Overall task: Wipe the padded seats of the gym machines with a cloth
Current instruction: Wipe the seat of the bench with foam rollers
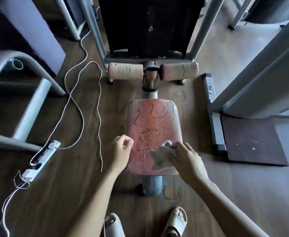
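Observation:
A worn red padded seat (153, 124) with dark scribbled lines stands on a grey post in the middle of the view. My right hand (186, 157) presses a crumpled grey cloth (161, 155) onto the seat's near right part, fingers spread over the cloth. My left hand (122, 151) hovers at the seat's near left edge with fingers loosely curled, holding nothing. Two worn roller pads (125, 71) sit on the machine frame beyond the seat.
A white power strip (42, 159) with looping white cables (82, 93) lies on the wooden floor to the left. Grey machine frames (20, 93) stand left and right. A dark mat (250, 139) lies at the right. My sandalled feet (176, 219) are below the seat.

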`<action>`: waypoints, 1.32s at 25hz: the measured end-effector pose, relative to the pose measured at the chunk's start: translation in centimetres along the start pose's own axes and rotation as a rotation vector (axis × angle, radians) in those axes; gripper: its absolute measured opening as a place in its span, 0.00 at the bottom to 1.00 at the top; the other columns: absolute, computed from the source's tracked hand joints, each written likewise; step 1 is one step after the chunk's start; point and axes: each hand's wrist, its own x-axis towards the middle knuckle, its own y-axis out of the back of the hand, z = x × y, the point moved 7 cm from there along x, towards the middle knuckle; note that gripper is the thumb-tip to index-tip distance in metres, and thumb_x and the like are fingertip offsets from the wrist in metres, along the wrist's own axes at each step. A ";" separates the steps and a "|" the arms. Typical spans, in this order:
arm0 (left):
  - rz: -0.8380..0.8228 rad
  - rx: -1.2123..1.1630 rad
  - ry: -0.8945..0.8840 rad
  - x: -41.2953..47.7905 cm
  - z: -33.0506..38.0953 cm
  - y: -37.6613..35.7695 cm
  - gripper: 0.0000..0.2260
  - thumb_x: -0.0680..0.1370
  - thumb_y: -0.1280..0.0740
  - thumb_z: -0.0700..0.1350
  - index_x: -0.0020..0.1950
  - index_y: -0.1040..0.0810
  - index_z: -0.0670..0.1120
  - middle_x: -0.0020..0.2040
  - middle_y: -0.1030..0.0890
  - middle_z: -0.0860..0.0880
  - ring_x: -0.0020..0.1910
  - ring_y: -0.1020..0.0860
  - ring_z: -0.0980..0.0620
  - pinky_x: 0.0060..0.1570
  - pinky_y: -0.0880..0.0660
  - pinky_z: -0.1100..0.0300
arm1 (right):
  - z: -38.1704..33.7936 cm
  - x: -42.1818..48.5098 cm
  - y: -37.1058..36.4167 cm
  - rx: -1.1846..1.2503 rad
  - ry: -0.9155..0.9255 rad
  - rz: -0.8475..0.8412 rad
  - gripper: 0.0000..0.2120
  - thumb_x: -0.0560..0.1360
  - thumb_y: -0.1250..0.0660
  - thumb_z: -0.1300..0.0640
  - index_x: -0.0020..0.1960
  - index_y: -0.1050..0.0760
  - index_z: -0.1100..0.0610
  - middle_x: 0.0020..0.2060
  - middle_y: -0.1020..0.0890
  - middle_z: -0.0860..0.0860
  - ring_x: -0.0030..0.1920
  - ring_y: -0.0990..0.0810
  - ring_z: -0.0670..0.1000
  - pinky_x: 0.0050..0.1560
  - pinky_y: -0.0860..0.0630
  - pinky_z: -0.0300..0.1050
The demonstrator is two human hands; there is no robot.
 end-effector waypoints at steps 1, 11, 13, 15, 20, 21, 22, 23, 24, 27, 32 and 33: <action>0.029 -0.001 -0.003 1.3 -1.8 -1.7 0.07 0.75 0.38 0.54 0.42 0.22 0.55 0.45 0.20 0.52 0.43 0.20 0.51 0.49 0.22 0.46 | 1.2 1.4 -2.1 0.001 0.004 0.007 0.14 0.76 0.30 0.45 0.60 0.26 0.46 0.56 0.23 0.44 0.48 0.20 0.53 0.42 0.24 0.47; 0.097 0.039 -0.238 5.3 -15.1 -10.9 0.20 0.84 0.44 0.42 0.76 0.32 0.39 0.79 0.35 0.46 0.79 0.38 0.51 0.78 0.41 0.46 | 5.7 7.2 -19.1 -0.218 0.339 0.023 0.29 0.77 0.41 0.35 0.75 0.31 0.45 0.76 0.31 0.49 0.78 0.38 0.57 0.76 0.39 0.57; 0.084 0.036 -0.285 5.2 -14.9 -11.0 0.20 0.84 0.45 0.38 0.77 0.34 0.38 0.79 0.36 0.44 0.80 0.39 0.50 0.79 0.42 0.47 | 6.1 6.5 -20.1 -0.235 0.333 0.040 0.28 0.79 0.41 0.37 0.76 0.32 0.45 0.78 0.35 0.50 0.79 0.41 0.59 0.76 0.41 0.58; 0.079 0.043 -0.304 5.2 -15.0 -11.0 0.20 0.84 0.45 0.38 0.77 0.34 0.38 0.79 0.36 0.44 0.80 0.39 0.50 0.78 0.41 0.46 | 5.7 5.6 -20.6 -0.269 0.395 0.025 0.26 0.80 0.42 0.37 0.75 0.31 0.45 0.78 0.34 0.51 0.79 0.41 0.61 0.75 0.39 0.59; 0.038 0.044 -0.333 5.4 -15.3 -11.3 0.22 0.85 0.46 0.42 0.79 0.38 0.40 0.81 0.40 0.46 0.80 0.42 0.49 0.77 0.41 0.40 | 4.9 8.5 -20.8 -0.292 0.276 0.060 0.26 0.81 0.46 0.35 0.74 0.29 0.44 0.78 0.34 0.51 0.78 0.40 0.63 0.74 0.37 0.62; 0.033 0.034 -0.335 5.5 -15.4 -11.3 0.22 0.85 0.47 0.42 0.80 0.38 0.40 0.81 0.40 0.46 0.80 0.42 0.49 0.77 0.41 0.40 | 4.3 8.7 -21.3 -0.263 0.204 0.094 0.25 0.81 0.44 0.37 0.74 0.29 0.44 0.78 0.34 0.50 0.78 0.40 0.63 0.75 0.38 0.62; 0.032 0.025 -0.339 5.6 -15.5 -11.3 0.22 0.85 0.46 0.42 0.80 0.39 0.40 0.81 0.40 0.46 0.81 0.42 0.48 0.76 0.41 0.39 | 3.8 8.2 -21.9 -0.245 0.177 0.120 0.24 0.81 0.43 0.38 0.74 0.29 0.45 0.78 0.34 0.50 0.78 0.40 0.62 0.75 0.38 0.61; 0.033 0.023 -0.345 5.7 -15.6 -11.3 0.22 0.85 0.46 0.41 0.80 0.39 0.40 0.81 0.40 0.46 0.81 0.42 0.48 0.76 0.41 0.38 | 3.6 7.1 -22.5 -0.241 0.204 0.129 0.23 0.81 0.41 0.39 0.73 0.28 0.46 0.77 0.33 0.49 0.78 0.40 0.61 0.75 0.38 0.61; 0.035 0.029 -0.347 5.7 -15.7 -11.3 0.22 0.85 0.46 0.41 0.80 0.39 0.40 0.81 0.40 0.46 0.80 0.42 0.48 0.76 0.41 0.37 | 3.9 5.8 -22.8 -0.248 0.262 0.121 0.23 0.81 0.40 0.40 0.73 0.28 0.46 0.77 0.33 0.49 0.78 0.39 0.60 0.75 0.37 0.61; 0.039 0.037 -0.332 5.7 -15.7 -11.3 0.22 0.84 0.46 0.40 0.80 0.39 0.41 0.81 0.40 0.47 0.81 0.42 0.49 0.77 0.42 0.39 | 6.2 4.0 -21.1 -0.285 0.343 0.118 0.24 0.81 0.41 0.39 0.74 0.29 0.46 0.76 0.32 0.48 0.79 0.39 0.56 0.75 0.36 0.58; 0.072 0.046 -0.371 5.7 -15.5 -11.2 0.22 0.84 0.45 0.39 0.79 0.37 0.39 0.80 0.38 0.45 0.80 0.41 0.49 0.76 0.40 0.40 | 5.5 7.6 -21.2 -0.227 0.057 0.210 0.24 0.80 0.43 0.42 0.73 0.28 0.45 0.76 0.33 0.45 0.78 0.38 0.59 0.75 0.37 0.59; 0.075 0.031 -0.374 5.7 -15.6 -11.2 0.22 0.84 0.45 0.39 0.79 0.37 0.39 0.80 0.38 0.45 0.80 0.41 0.48 0.76 0.41 0.40 | 5.0 7.4 -21.7 -0.225 0.076 0.215 0.23 0.79 0.42 0.43 0.73 0.27 0.46 0.76 0.31 0.46 0.78 0.37 0.60 0.74 0.36 0.60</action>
